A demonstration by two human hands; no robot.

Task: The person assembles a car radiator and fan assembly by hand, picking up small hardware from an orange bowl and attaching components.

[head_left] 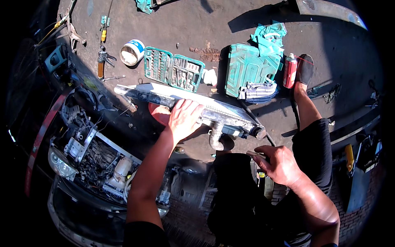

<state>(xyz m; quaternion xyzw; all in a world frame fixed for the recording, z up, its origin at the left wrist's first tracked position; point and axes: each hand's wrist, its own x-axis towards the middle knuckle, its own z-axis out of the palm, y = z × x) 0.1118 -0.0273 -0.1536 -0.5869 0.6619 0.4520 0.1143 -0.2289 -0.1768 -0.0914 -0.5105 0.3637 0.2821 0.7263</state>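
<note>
A car radiator (234, 114) with silvery fins and dirty grey end tanks slants across the middle, tilted on its edge. My left hand (185, 119) grips its near long side, fingers curled over the top. From that side a bent pipe (215, 138) juts down towards me. My right hand (280, 165) is closed around a short tool (252, 154); only its blunt, light end pokes out to the left. It is apart from the radiator's right end. Under the radiator, a red round thing (158, 113) is partly hidden.
Beyond the radiator lie an open socket set (173, 70), a white tub (132, 52) and a green tool case (247, 68) with cloths. A red spray can (290, 72) stands by my foot. At left are a grease gun (101, 61) and an opened-up car front (103, 160).
</note>
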